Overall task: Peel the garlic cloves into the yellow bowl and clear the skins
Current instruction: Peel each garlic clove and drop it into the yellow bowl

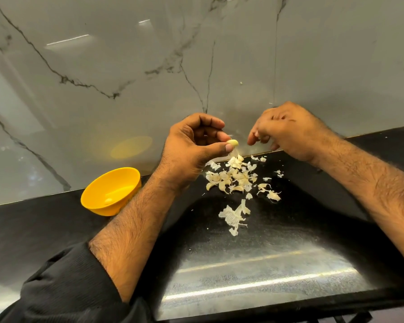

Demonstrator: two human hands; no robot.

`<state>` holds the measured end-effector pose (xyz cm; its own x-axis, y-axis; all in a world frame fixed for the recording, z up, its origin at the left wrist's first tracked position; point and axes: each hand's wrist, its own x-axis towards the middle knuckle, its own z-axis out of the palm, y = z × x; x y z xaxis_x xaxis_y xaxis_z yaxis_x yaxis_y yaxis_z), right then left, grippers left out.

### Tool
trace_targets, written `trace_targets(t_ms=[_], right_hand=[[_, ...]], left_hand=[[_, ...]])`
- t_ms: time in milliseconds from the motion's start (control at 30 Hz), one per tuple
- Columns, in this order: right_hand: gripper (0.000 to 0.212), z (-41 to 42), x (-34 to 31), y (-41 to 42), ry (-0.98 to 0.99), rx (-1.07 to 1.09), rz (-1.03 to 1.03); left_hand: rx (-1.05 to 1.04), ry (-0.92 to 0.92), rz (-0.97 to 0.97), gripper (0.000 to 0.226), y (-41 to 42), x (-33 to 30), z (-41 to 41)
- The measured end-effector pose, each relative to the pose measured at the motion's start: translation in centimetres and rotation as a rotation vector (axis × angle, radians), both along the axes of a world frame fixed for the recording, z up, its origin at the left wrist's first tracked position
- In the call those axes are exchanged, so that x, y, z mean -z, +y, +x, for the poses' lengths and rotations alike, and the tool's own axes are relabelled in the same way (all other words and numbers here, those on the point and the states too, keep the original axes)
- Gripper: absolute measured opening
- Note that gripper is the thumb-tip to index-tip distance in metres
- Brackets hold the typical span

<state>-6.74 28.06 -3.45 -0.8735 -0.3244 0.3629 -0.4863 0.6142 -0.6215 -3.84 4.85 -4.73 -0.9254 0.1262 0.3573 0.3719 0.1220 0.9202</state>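
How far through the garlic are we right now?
Early to midway, I'd judge. Done: at least one peeled clove lies in the bowl. In hand: the left hand pinches a clove that looks peeled; the right hand is beside it, holding nothing visible. Left: drop that clove in, peel the cloves remaining in the pile, and clear the skins off the counter.

Head camera looks down (closely); faces the wall (126, 66).

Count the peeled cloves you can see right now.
2: one garlic clove pinched in the left hand; one in the yellow bowl. Others may hide among the skins.
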Motion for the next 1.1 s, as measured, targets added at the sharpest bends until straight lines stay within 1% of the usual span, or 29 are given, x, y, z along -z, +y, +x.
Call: trace_targets(t_ms=[33,67,133,167,200,267,300,367,400,500,667,733,800,867,933,1033,1100], right_hand=[[0.028,-0.1,0.0,-0.1,-0.009,-0.013,0.061],[0.03,-0.1,0.1,-0.2,-0.015,0.006,0.077],[0.029,-0.1,0.0,-0.2,0.001,0.078,0.042],[0.02,-0.3,0.1,0.0,0.023,0.101,0.025],[0.006,-0.1,0.1,0.0,0.029,0.083,-0.003],[0.025,0.1,0.2,0.2,0.009,0.01,-0.015],[0.027,0.1,0.3,0.1,0.001,-0.047,-0.067],[0.019,0.6,0.4,-0.5,-0.034,-0.149,-0.197],[0.02,0.7,0.6,-0.9,-0.038,-0.17,-0.242],[0.017,0.9,0.9,-1.5,0.014,-0.165,-0.232],[0.016,0.7,1.1,-1.3,-0.027,-0.176,-0.262],[0.01,0.7,1.2,-1.4,-0.001,-0.163,-0.258],[0.001,0.7,1.2,-1.4,-0.01,-0.145,-0.315],[0.007,0.5,1.0,-1.3,-0.029,-0.1,-0.384],[0.019,0.3,0.9,-1.3,-0.052,-0.066,-0.386],[0.034,0.2,1.1,-1.6,-0.119,-0.002,-0.314],[0.041,0.2,1.3,-1.8,-0.126,0.03,-0.193]], left_hand=[[0.004,-0.009,0.026,0.042,0.0,0.0,-0.1],[0.009,-0.017,0.05,0.043,-0.1,0.1,-0.1],[0.015,-0.028,0.085,0.043,-0.2,0.1,-0.2],[0.018,-0.031,0.099,0.043,-0.2,0.1,-0.3],[0.021,-0.033,0.11,0.043,-0.2,0.1,-0.3],[0.021,-0.037,0.119,0.042,-0.3,0.2,-0.4],[0.019,-0.039,0.119,0.042,-0.3,0.2,-0.4],[0.018,-0.043,0.113,0.042,-0.3,0.2,-0.4],[0.018,-0.043,0.11,0.042,-0.2,0.3,-0.4],[0.013,-0.041,0.095,0.043,0.0,0.3,-0.3],[-0.014,-0.048,0.105,0.048,0.2,0.4,-0.3],[-0.008,-0.054,0.126,0.047,0.2,0.3,-0.3],[0.001,-0.057,0.134,0.043,0.2,0.3,-0.2],[0.0,-0.06,0.116,0.036,0.2,0.4,-0.2],[-0.02,-0.066,0.084,0.03,0.1,0.3,-0.3],[-0.063,-0.06,0.048,0.027,-0.1,0.2,-0.5],[-0.081,-0.052,0.037,0.026,-0.4,0.1,-0.6]])
